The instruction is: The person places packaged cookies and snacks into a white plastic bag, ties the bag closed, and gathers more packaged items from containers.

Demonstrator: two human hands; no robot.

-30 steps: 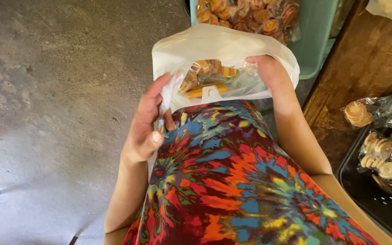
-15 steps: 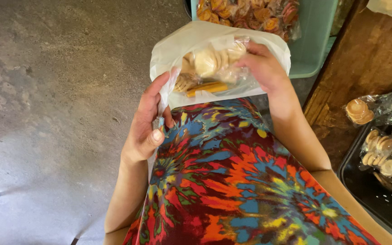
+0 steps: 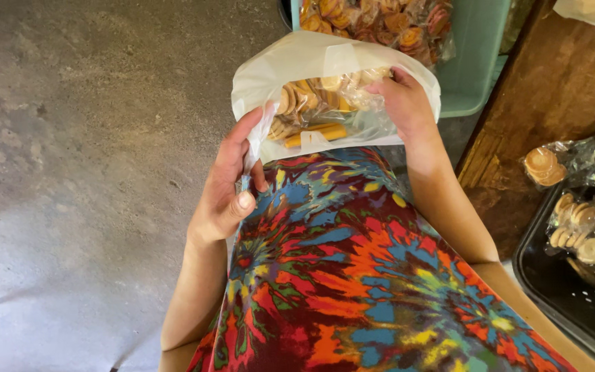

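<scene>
Head view, looking down at a seated person's lap. At the bottom centre, a bright tie-dye skirt (image 3: 352,275) fills the near frame. At the left centre, the left hand (image 3: 232,189) pinches the edge of a white plastic bag (image 3: 311,58) between thumb and fingers, holding its mouth up. At the upper centre, the bag lies open on the lap, with packs of round biscuits (image 3: 311,103) showing through its clear side. The right hand (image 3: 404,103) is inside the bag's mouth at the upper right of centre, fingers curled on a biscuit pack. At the right edge, a black crate (image 3: 573,303) holds more wrapped biscuit packs. Beyond the bag, at the top of the frame, a green tub (image 3: 476,62) is filled with wrapped biscuits. Grey concrete floor (image 3: 91,138) covers the left half.
</scene>
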